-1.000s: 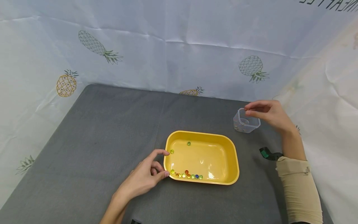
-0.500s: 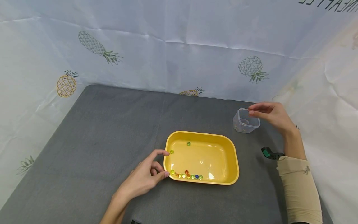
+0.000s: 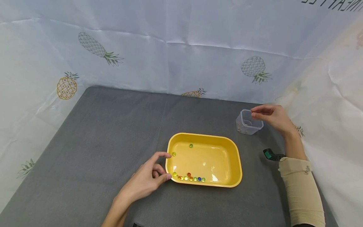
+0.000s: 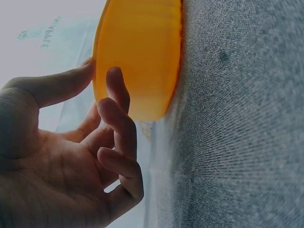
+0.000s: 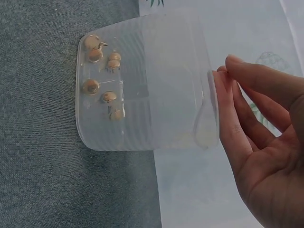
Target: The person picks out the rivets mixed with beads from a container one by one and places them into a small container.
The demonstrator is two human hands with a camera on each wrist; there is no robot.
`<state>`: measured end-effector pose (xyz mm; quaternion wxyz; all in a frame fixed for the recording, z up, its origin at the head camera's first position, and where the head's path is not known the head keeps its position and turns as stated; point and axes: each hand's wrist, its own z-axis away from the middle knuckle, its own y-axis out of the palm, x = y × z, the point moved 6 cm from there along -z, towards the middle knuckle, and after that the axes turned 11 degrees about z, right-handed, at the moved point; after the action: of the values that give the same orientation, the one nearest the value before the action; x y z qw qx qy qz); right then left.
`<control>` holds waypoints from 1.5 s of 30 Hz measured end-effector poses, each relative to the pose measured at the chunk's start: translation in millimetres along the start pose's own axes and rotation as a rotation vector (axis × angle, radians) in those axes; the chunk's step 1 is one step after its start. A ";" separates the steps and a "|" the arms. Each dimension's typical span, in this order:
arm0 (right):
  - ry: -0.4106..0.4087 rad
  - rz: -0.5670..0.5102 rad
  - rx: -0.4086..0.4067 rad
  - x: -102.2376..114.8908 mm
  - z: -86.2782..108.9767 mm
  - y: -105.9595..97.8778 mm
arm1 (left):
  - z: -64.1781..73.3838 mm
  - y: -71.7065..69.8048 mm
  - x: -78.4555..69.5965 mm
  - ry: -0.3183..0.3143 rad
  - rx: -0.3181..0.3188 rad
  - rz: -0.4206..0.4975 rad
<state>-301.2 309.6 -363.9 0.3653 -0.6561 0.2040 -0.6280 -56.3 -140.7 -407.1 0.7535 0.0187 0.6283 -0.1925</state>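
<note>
My left hand holds the left end of a yellow tray, its index finger and thumb at the rim. Inside lie several glass marbles, among them a blue marble, a red marble and a green marble. My right hand is over the rim of a clear plastic box, thumb and index finger together on a small reddish thing, mostly hidden by the fingertips. Several gold domed thumbtacks lie on the box's floor in the right wrist view.
The grey table carries both containers, the clear box behind and right of the tray. White cloth with pineapple prints hangs along the back and sides. A black and green device sticks out from my right forearm.
My right hand has shifted slightly down and right over the clear box's rim, its fingertips still together. The left hand, tray and marbles stay as they were.
</note>
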 end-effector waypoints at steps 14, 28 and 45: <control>-0.064 0.113 -0.012 3.8 -2.8 5.7 | -0.6 -0.2 0.5 -0.012 0.003 0.009; -0.111 0.140 -0.006 3.7 -4.0 7.6 | -0.1 0.0 0.5 -0.008 0.000 0.006; -0.132 0.172 0.000 4.5 -3.8 7.8 | 0.1 0.6 0.4 0.004 0.008 0.010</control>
<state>-302.8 300.3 -366.8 0.4303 -0.6761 0.2350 -0.5500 -56.0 -140.3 -407.7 0.7532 0.0254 0.6289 -0.1913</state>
